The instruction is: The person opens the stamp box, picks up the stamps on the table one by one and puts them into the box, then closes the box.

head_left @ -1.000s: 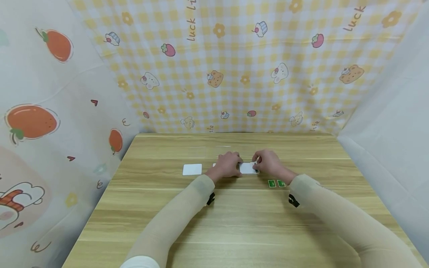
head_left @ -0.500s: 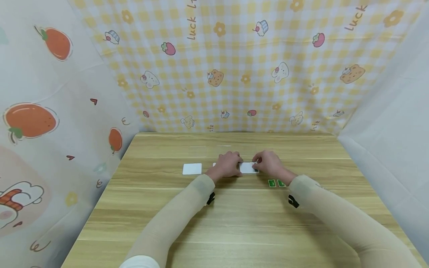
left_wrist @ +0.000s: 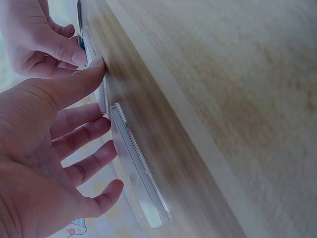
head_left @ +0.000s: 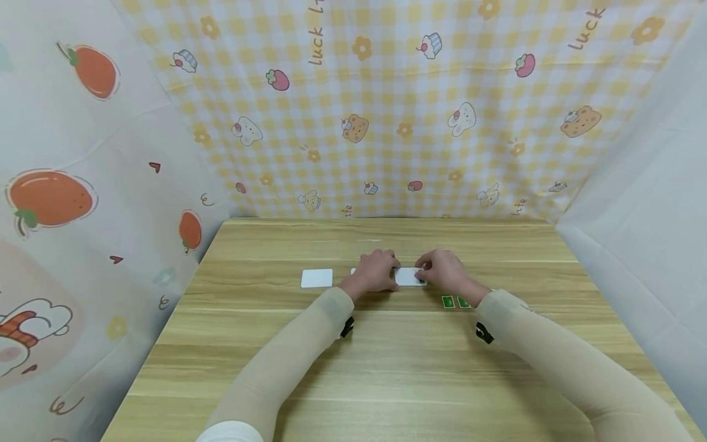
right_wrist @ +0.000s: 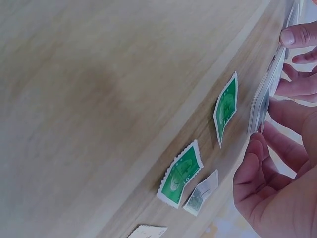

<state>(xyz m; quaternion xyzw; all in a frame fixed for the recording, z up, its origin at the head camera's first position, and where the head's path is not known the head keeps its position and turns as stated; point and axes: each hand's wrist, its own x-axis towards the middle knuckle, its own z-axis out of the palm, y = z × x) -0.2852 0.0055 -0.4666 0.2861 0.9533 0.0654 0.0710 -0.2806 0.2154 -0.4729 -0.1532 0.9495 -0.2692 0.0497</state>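
Observation:
Left hand [head_left: 375, 270] holds the left end of a flat white card [head_left: 409, 276], its thumb at the near edge and fingers at the far side. Right hand [head_left: 443, 270] is at the card's right end. Its thumb and curled fingers pinch a small dark stamp [right_wrist: 265, 113] lying against the card's surface. Fingertips hide most of that stamp. Beneath the left palm, a second white card [left_wrist: 138, 171] with a clear rim lies on the table, partly covered in the head view. Two green stamps [head_left: 448, 302] with perforated edges lie just in front of the right wrist.
A third white card [head_left: 316, 278] lies to the left on the wooden table [head_left: 353, 368]. In the right wrist view, a grey-green stamp [right_wrist: 201, 193] and a pale stamp [right_wrist: 147, 231] lie beyond the green ones. A checked curtain [head_left: 386, 123] hangs behind the table.
The hands stay almost in place on the card. The stamp under the right fingertips lies flatter against the card's right end than a second ago.

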